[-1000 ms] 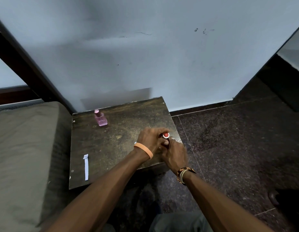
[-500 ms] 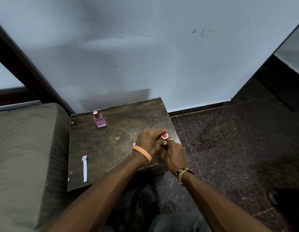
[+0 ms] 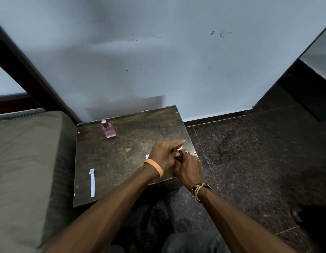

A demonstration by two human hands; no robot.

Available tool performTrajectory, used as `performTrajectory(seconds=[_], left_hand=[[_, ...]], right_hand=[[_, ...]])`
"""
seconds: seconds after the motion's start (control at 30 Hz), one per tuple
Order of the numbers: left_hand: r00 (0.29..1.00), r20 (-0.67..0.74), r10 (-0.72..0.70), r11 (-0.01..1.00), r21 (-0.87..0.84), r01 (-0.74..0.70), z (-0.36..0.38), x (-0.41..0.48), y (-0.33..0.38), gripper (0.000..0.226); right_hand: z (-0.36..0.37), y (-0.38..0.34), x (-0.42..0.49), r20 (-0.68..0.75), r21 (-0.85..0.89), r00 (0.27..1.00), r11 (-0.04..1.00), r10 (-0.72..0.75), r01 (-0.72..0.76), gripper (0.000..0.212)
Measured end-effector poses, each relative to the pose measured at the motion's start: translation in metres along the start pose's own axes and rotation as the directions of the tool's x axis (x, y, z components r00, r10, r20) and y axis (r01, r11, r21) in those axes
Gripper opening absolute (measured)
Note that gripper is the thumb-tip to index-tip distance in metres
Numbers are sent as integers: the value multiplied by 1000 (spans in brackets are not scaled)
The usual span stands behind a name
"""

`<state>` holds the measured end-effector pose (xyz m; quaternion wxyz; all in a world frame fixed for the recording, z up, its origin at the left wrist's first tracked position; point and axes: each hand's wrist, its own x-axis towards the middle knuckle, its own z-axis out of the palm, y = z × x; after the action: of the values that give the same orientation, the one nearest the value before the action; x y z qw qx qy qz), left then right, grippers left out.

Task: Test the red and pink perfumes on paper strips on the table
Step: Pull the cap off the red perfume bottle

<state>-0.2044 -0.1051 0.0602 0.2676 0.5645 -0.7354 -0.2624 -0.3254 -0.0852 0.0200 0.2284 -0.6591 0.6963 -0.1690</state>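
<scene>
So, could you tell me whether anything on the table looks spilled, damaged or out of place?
Nothing is spilled or tipped. The pink perfume stands upright at the back left. The paper strip at the front left has its far end folded over, and the table top looks worn and scuffed.

You're in a room of a home, likely a bedroom: a mattress (image 3: pixel 21 152) in a dull green sheet sits just beside your small worn desk (image 3: pixel 113 161), against a plain painted wall (image 3: pixel 158 61), over a dark speckled stone floor (image 3: pixel 249 152).
</scene>
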Motion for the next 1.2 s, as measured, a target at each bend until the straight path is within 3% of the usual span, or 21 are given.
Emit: performTrajectory(seconds=[0.13,0.2,0.3,0.47,0.53,0.67,0.83,0.93,1.07,1.2], left_hand=[[997,-77,-21,998,55,25,-4,-1,-2,33],[996,-85,-21,998,58,26,-1,-1,-2,40],[1000,9,19,998,56,-19,2,-1,-2,57],[996,-74,-53,996,64,58,-3,0,-3,30],[990,-115,-84,994,55,91,-1,-1,-3,32],[999,-33,11,1000,13,-11,3,-2,-3,52],[997,-76,-8,999,48,11,1,0,-7,32],[994,-103,-35,998,48,40,3,-2,-5,35],[996,-41,85,994,72,-82,2,1,-6,44],[997,-61,56,995,89,-50,1,1,-7,33]], right_hand=[[0,-2,-1,13,4,1000,1000,-5,5,16],[-1,-3,0,17,-6,1000,1000,7,-6,15],[0,-3,0,23,-20,1000,1000,6,-5,16],[-1,-4,0,17,-40,1000,999,5,-4,15],[-1,-4,0,19,-44,1000,999,1,-1,12],[1,-2,-2,13,-20,1000,1000,-12,12,15],[-2,-3,-1,13,-4,1000,1000,-17,17,18],[-2,-3,-1,19,-9,1000,1000,-18,18,15],[-2,-4,-2,-1,5,1000,1000,-8,8,16],[-1,-4,-2,2,-14,1000,1000,-3,3,14]])
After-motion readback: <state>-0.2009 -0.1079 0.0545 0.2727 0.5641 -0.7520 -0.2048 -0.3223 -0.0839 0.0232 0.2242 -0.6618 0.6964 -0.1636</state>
